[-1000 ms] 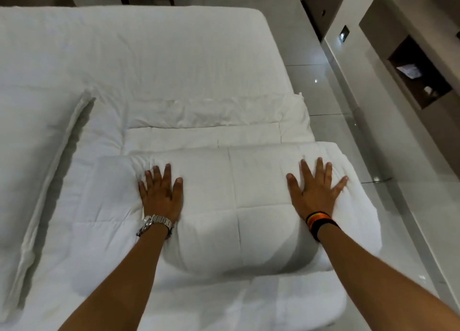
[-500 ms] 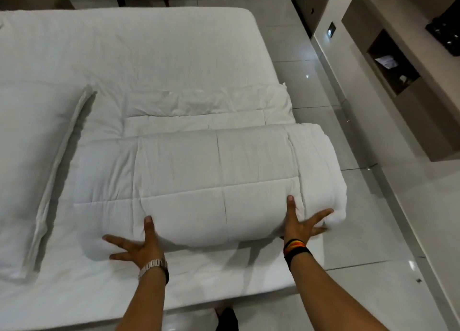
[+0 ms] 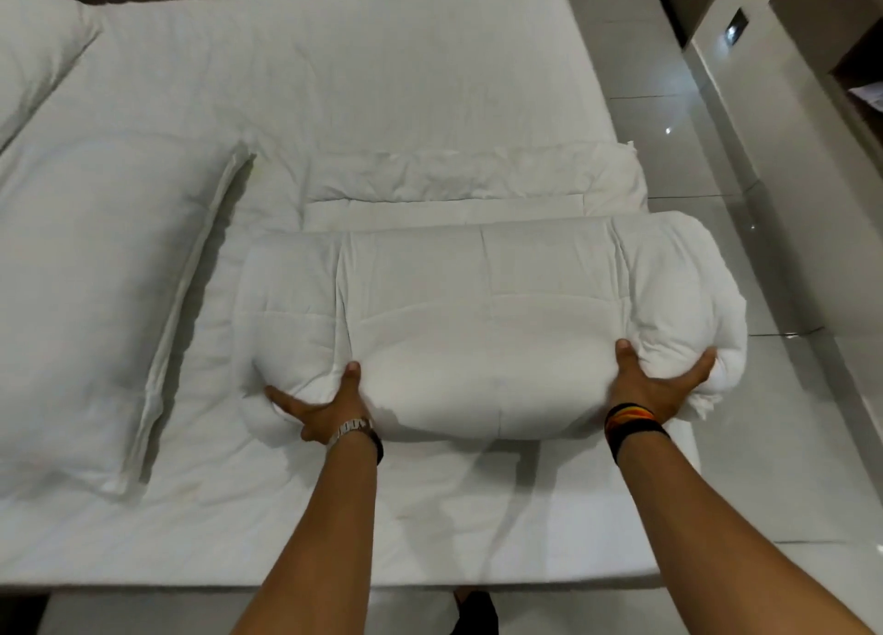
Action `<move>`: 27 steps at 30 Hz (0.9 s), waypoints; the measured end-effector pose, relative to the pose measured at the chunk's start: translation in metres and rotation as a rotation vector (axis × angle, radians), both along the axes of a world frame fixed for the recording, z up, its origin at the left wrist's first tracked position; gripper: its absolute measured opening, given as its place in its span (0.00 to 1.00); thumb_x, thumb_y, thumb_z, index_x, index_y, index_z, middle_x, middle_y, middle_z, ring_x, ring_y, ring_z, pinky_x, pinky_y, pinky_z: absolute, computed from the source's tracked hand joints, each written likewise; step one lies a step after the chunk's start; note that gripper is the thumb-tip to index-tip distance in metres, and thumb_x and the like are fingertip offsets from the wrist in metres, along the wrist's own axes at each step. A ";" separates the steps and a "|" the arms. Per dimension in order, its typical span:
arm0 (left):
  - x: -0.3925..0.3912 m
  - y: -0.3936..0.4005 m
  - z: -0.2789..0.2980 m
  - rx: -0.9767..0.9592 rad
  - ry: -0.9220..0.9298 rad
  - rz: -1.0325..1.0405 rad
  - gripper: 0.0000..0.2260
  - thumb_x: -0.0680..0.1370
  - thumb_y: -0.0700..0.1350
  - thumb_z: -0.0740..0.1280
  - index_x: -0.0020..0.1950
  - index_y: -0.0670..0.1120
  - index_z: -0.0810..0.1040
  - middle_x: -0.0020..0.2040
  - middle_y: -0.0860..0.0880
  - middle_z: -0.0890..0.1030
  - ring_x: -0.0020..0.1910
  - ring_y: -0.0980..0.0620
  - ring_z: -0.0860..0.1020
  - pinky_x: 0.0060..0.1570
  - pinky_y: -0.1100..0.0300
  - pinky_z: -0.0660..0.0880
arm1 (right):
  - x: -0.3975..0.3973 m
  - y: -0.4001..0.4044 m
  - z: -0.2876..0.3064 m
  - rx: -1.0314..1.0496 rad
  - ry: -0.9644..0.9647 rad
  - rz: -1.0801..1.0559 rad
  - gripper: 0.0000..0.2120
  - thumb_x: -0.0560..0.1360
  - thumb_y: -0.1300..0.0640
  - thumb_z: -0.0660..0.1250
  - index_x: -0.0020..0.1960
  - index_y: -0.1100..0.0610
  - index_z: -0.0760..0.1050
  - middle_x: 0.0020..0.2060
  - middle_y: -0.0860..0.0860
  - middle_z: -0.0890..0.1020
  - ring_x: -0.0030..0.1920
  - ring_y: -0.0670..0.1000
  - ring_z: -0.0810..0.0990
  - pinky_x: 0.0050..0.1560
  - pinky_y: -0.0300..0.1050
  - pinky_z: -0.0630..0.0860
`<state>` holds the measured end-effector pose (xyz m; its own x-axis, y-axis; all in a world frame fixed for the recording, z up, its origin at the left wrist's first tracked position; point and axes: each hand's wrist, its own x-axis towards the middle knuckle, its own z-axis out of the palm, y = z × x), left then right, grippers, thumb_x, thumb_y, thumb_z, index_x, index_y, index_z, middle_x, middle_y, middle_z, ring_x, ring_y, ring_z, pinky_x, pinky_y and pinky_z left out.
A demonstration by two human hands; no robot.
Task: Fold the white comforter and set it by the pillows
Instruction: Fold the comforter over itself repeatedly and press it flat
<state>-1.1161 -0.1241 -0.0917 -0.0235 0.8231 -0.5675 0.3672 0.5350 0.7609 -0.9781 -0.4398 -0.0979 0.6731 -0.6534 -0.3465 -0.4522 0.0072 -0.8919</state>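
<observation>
The white comforter [image 3: 478, 319] is folded into a thick puffy bundle at the bed's right side, its right end bulging past the mattress edge. My left hand [image 3: 320, 407] grips its near left underside, thumb up on the front face, fingers spread beneath. At the near right corner my right hand [image 3: 654, 386] cups the bundle the same way. A large white pillow [image 3: 95, 290] lies to the left, apart from the bundle. A second pillow [image 3: 33, 46] shows at the far left corner.
Behind the bundle lies another folded white layer [image 3: 478, 185] on the bed [image 3: 382, 61]. Glossy tiled floor [image 3: 669, 123] runs along the bed's right side, bounded by a wall unit with a shelf [image 3: 855, 75]. My foot [image 3: 473, 610] stands by the near bed edge.
My hands left the top of the bundle, dropped to its near lower edge and took hold underneath. The view pulled back, bringing the pillows into sight.
</observation>
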 end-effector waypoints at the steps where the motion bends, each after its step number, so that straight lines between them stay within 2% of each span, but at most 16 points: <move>1: 0.002 0.001 0.002 0.054 -0.027 -0.017 0.57 0.64 0.49 0.85 0.80 0.68 0.49 0.75 0.44 0.65 0.59 0.47 0.74 0.56 0.56 0.68 | 0.002 -0.001 0.003 0.000 -0.006 0.000 0.51 0.66 0.46 0.82 0.79 0.33 0.55 0.65 0.47 0.74 0.62 0.53 0.78 0.63 0.45 0.73; 3: -0.001 0.001 0.008 0.149 -0.083 -0.049 0.53 0.67 0.43 0.83 0.81 0.62 0.54 0.67 0.54 0.68 0.57 0.54 0.71 0.58 0.63 0.65 | 0.000 -0.004 0.012 0.004 -0.027 0.010 0.47 0.68 0.48 0.81 0.78 0.33 0.59 0.61 0.44 0.74 0.58 0.51 0.76 0.60 0.43 0.71; 5: -0.010 -0.001 0.017 0.189 -0.132 -0.056 0.50 0.68 0.39 0.81 0.81 0.60 0.56 0.64 0.56 0.67 0.57 0.54 0.72 0.59 0.63 0.66 | -0.009 -0.010 0.022 0.018 -0.051 0.032 0.44 0.69 0.50 0.81 0.77 0.35 0.61 0.61 0.41 0.72 0.57 0.48 0.74 0.58 0.41 0.69; 10: -0.056 -0.024 0.056 0.277 -0.191 -0.050 0.48 0.69 0.39 0.79 0.80 0.63 0.57 0.63 0.56 0.67 0.56 0.53 0.72 0.58 0.62 0.66 | -0.060 -0.032 0.052 0.065 -0.089 0.054 0.44 0.69 0.51 0.81 0.78 0.36 0.63 0.63 0.42 0.75 0.58 0.51 0.75 0.58 0.39 0.67; 12: -0.089 -0.042 0.076 0.298 -0.182 -0.069 0.47 0.70 0.39 0.79 0.80 0.62 0.57 0.64 0.54 0.68 0.57 0.52 0.72 0.58 0.61 0.67 | -0.096 -0.049 0.060 0.069 -0.090 0.060 0.43 0.69 0.51 0.81 0.78 0.38 0.63 0.68 0.48 0.77 0.63 0.56 0.78 0.60 0.41 0.67; 14: -0.132 -0.064 0.089 0.292 -0.148 -0.074 0.46 0.71 0.38 0.79 0.80 0.62 0.57 0.66 0.48 0.71 0.57 0.47 0.74 0.56 0.57 0.69 | -0.143 -0.070 0.067 0.079 -0.068 0.070 0.42 0.70 0.51 0.80 0.77 0.38 0.62 0.68 0.53 0.78 0.65 0.60 0.78 0.61 0.44 0.68; 17: -0.205 -0.097 0.100 0.168 -0.122 -0.018 0.45 0.72 0.39 0.79 0.80 0.60 0.57 0.72 0.41 0.70 0.64 0.41 0.75 0.57 0.53 0.70 | -0.209 -0.101 0.076 0.049 -0.024 0.106 0.42 0.71 0.51 0.80 0.78 0.38 0.62 0.68 0.57 0.78 0.66 0.63 0.77 0.65 0.51 0.71; 20: -0.263 -0.116 0.110 -0.150 -0.378 0.239 0.38 0.73 0.55 0.76 0.78 0.57 0.61 0.71 0.49 0.70 0.66 0.47 0.73 0.58 0.54 0.71 | -0.259 -0.128 0.092 0.002 0.006 0.132 0.43 0.71 0.52 0.80 0.79 0.39 0.61 0.70 0.58 0.76 0.67 0.64 0.75 0.67 0.54 0.70; 22: -0.283 -0.123 0.116 -0.135 -0.361 0.238 0.36 0.74 0.58 0.74 0.78 0.54 0.63 0.70 0.51 0.71 0.68 0.48 0.73 0.59 0.53 0.72 | -0.279 -0.137 0.103 -0.022 0.026 0.135 0.43 0.71 0.52 0.80 0.79 0.39 0.60 0.70 0.59 0.76 0.67 0.65 0.75 0.66 0.55 0.71; 23: -0.291 -0.126 0.120 -0.129 -0.365 0.234 0.37 0.75 0.56 0.74 0.79 0.54 0.61 0.73 0.50 0.70 0.71 0.47 0.71 0.63 0.51 0.72 | -0.286 -0.140 0.109 -0.035 0.031 0.139 0.43 0.71 0.52 0.79 0.79 0.39 0.60 0.69 0.59 0.77 0.67 0.65 0.76 0.67 0.56 0.71; 24: -0.295 -0.127 0.123 -0.083 -0.269 0.187 0.40 0.75 0.52 0.76 0.81 0.55 0.57 0.77 0.48 0.66 0.74 0.45 0.68 0.68 0.49 0.69 | -0.290 -0.142 0.113 -0.042 0.034 0.140 0.44 0.72 0.52 0.79 0.80 0.39 0.60 0.70 0.60 0.76 0.68 0.65 0.75 0.68 0.56 0.71; 25: -0.294 -0.129 0.128 -0.037 -0.151 0.115 0.43 0.74 0.50 0.77 0.82 0.59 0.53 0.80 0.46 0.60 0.75 0.44 0.66 0.72 0.46 0.66 | -0.289 -0.143 0.116 -0.042 0.031 0.139 0.44 0.72 0.52 0.79 0.80 0.39 0.59 0.71 0.60 0.76 0.68 0.65 0.75 0.69 0.57 0.70; 27: -0.281 -0.129 0.145 0.033 -0.062 -0.022 0.48 0.74 0.45 0.78 0.80 0.68 0.49 0.82 0.42 0.53 0.76 0.38 0.64 0.72 0.39 0.65 | -0.277 -0.140 0.124 -0.013 -0.024 0.160 0.44 0.72 0.53 0.79 0.80 0.41 0.60 0.73 0.57 0.75 0.71 0.63 0.73 0.72 0.55 0.70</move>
